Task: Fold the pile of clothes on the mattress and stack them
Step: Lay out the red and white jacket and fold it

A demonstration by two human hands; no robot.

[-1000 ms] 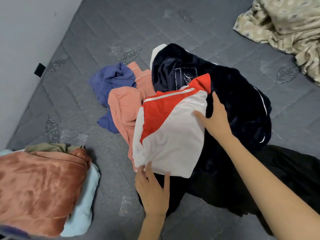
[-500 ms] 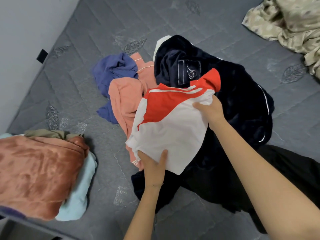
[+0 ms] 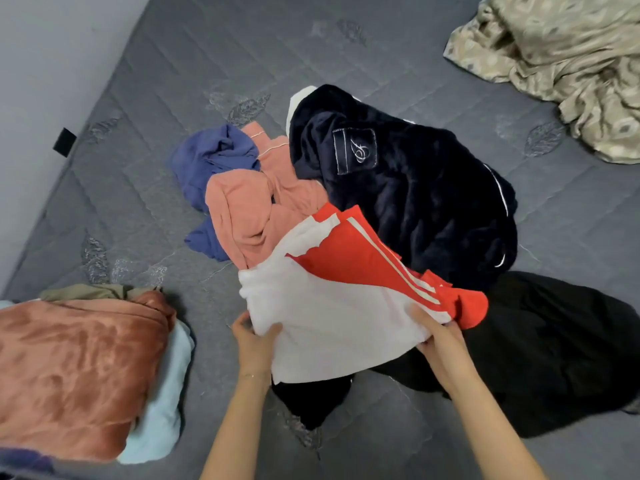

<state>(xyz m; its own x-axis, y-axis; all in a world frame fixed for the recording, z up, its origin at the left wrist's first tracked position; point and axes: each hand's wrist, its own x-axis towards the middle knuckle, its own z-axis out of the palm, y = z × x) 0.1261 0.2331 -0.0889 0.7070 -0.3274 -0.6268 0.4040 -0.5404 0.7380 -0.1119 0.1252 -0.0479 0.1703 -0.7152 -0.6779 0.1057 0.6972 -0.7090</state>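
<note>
Right now I am holding the red and white shirt (image 3: 339, 306) with both hands at 6 o'clock of the loose pile. My left grip (image 3: 254, 344) is pinching its white near-left corner with the thumb on top. My right grip (image 3: 438, 341) is curling round its near-right edge, where the white meets the red. The shirt is draping over the pile in the middle of the grey mattress (image 3: 207, 64), its red part with pale stripes pointing toward 3 o'clock. A navy fleece garment (image 3: 415, 202) with a stitched patch is spreading at 1 o'clock of the shirt. A salmon garment (image 3: 249, 209) is touching the shirt at 11 o'clock, with a blue garment (image 3: 207, 157) just beyond it. A black garment (image 3: 536, 341) is lying under the shirt and stretching out to 4 o'clock. At 8 o'clock, apart from the pile, the stack is sitting: a rust velvety piece (image 3: 76, 368) on top, a light blue piece (image 3: 162, 410) under it, and an olive piece (image 3: 83, 292) showing at its far edge. A beige patterned sheet (image 3: 571, 64) is bunching far off at 1 o'clock.
</note>
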